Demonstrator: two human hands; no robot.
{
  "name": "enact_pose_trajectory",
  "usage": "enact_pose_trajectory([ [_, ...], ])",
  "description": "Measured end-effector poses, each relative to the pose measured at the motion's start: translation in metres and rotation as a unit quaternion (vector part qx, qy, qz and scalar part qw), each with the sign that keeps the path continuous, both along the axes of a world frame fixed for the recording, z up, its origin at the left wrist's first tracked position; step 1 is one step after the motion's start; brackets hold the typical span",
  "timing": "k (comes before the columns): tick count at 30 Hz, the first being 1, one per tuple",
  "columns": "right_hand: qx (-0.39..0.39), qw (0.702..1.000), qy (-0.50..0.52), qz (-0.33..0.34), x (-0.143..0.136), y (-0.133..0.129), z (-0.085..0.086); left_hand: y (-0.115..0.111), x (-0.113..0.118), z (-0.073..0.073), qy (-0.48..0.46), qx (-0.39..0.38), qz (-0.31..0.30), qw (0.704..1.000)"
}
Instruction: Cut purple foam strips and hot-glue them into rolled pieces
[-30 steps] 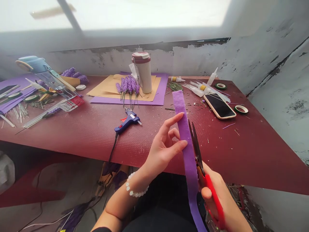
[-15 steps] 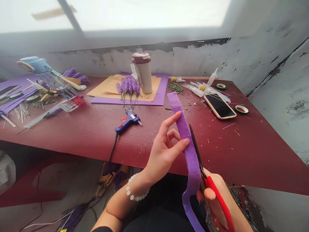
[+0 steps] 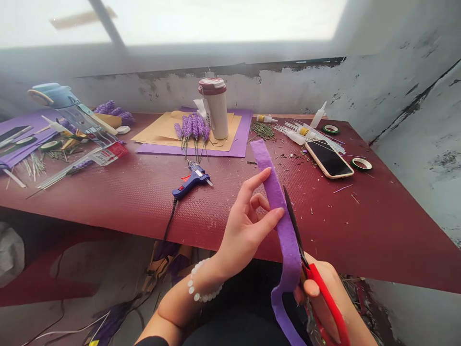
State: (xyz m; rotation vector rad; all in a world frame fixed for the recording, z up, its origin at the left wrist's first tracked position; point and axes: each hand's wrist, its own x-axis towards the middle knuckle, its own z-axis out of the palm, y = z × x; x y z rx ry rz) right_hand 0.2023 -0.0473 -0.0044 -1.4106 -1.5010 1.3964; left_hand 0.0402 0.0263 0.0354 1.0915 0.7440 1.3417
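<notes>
A long purple felt strip (image 3: 288, 240) runs from above the table's front edge down toward my lap. My left hand (image 3: 248, 218) pinches its left edge between thumb and fingers, near the upper part. In my right hand (image 3: 319, 283) is a pair of scissors (image 3: 326, 302) with red handles. Their dark blades point up and lie along the strip's right edge; how far apart the blades are is hard to tell. The lower end of the strip hangs in a curve beside the scissors.
On the red table (image 3: 216, 211) lie a blue glue gun (image 3: 190, 181), purple flowers (image 3: 194, 127) on paper sheets, a lidded cup (image 3: 218, 110), a phone (image 3: 329, 158), tape rolls, glue bottles and green stems. A water bottle (image 3: 77, 115) leans at the left.
The whole view has shifted very slightly. Both hands keep their hold on the strip and the scissors, with almost no visible movement.
</notes>
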Motion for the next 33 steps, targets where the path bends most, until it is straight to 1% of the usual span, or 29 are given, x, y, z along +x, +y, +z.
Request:
enact_pose_trajectory([
  [3,-0.017,1.0,0.0,-0.006,-0.002,-0.002,0.004,0.0,0.0,0.0,-0.005,0.003,0.003,1.0],
  [7,-0.027,0.998,0.008,-0.058,-0.007,-0.007,0.012,0.0,0.0,0.0,-0.011,0.005,0.0,1.0],
  [10,-0.022,0.997,0.0,-0.067,-0.008,-0.009,0.014,0.0,0.001,0.001,-0.01,0.007,0.002,1.0],
  [17,-0.025,0.999,0.011,-0.038,-0.007,-0.007,0.005,0.0,0.002,0.001,0.0,0.011,0.012,1.0],
  [21,-0.028,0.995,0.021,-0.089,-0.006,-0.01,0.001,0.0,0.001,0.0,-0.004,0.015,0.014,1.0],
  [23,-0.026,0.994,0.034,-0.104,-0.002,-0.01,-0.004,0.0,0.0,-0.001,-0.005,0.016,0.01,1.0],
  [26,-0.005,0.992,0.051,-0.115,0.006,-0.007,-0.007,0.0,-0.001,-0.001,0.003,0.015,0.001,1.0],
  [30,0.056,0.987,0.051,-0.144,0.01,0.002,-0.001,-0.001,-0.002,-0.002,0.01,0.044,-0.014,0.999],
  [33,0.08,0.988,0.043,-0.124,0.008,0.005,0.003,-0.003,-0.003,-0.004,0.007,0.066,-0.04,0.997],
])
